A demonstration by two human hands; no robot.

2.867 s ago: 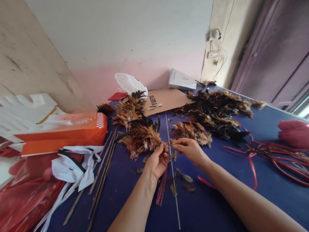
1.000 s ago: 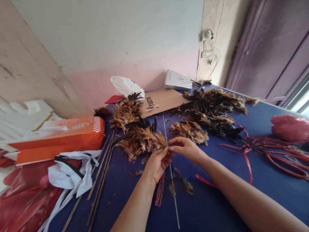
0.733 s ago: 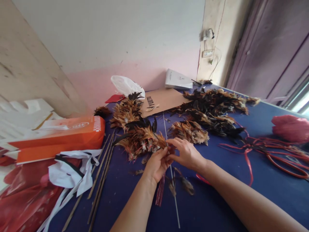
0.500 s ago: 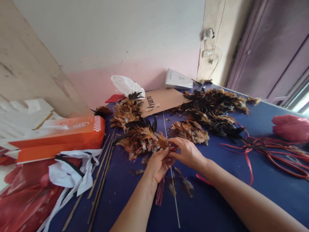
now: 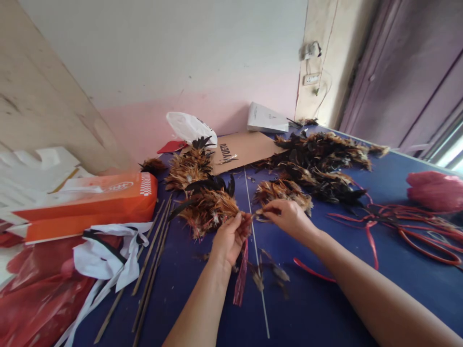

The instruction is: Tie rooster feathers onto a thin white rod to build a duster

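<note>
My left hand (image 5: 228, 238) is closed around the base of a small bunch of brown feathers (image 5: 232, 208), whose tips blend with the feather pile (image 5: 206, 212) just behind it. A pink plastic strip (image 5: 241, 274) hangs below those fingers. To the right, my right hand (image 5: 289, 218) is apart from the left, with thumb and forefinger pinched together. A small pale-brown bit shows at its fingertips, too small to name. Right behind that hand lies another bunch of brown feathers (image 5: 277, 192). Loose feathers (image 5: 278, 273) are scattered on the blue table (image 5: 300, 313).
Thin sticks (image 5: 154, 270) lie at left beside a white cloth (image 5: 97, 258) and an orange bag (image 5: 94, 202). Dark feather heaps (image 5: 318, 164), a cardboard sheet (image 5: 246, 149) and a white box (image 5: 266, 118) are farther back. Scissors (image 5: 430, 246), red strips (image 5: 371, 246) and a pink bundle (image 5: 434, 191) lie right.
Both hands were together at the feather bunch. My right hand has drawn away to the right, while my left hand has shifted slightly left, still on the feathers.
</note>
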